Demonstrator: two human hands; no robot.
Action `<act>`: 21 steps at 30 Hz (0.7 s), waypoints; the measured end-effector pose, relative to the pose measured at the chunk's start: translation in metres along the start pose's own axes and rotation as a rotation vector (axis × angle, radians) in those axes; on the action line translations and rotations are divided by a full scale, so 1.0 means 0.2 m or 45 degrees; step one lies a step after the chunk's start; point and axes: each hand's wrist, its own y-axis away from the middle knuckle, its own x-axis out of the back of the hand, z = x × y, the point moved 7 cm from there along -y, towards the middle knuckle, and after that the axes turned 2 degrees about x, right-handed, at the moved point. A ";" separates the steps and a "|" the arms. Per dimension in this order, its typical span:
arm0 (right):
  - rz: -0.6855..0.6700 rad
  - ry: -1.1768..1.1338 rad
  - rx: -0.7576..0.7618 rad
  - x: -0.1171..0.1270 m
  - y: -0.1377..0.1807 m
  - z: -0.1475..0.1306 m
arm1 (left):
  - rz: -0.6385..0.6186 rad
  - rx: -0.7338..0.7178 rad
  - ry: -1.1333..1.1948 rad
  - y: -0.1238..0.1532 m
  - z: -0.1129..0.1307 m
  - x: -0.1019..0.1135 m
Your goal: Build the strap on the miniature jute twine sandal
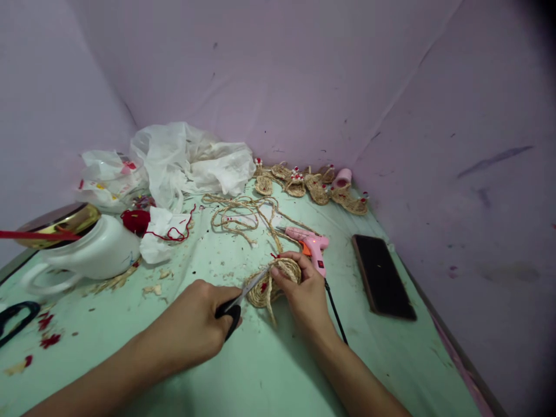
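My left hand grips a pair of black-handled scissors, its fingers closed round the handles. The metal blades reach over a coiled jute rope piece with small red bits on it. My right hand pinches the far right part of this piece between thumb and fingers. A loose rope end hangs across the coil near the blade tips. Just beyond my right hand lies a pink glue gun with an orange trigger, its cord running down past my wrist.
Loose jute rope lies behind the coil. Several finished jute pieces line the back wall. A phone lies on the right. On the left are a white pot, red yarn and plastic bags.
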 end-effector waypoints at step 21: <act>-0.002 0.102 -0.003 0.01 -0.02 0.02 | -0.056 0.014 0.035 0.02 -0.01 -0.06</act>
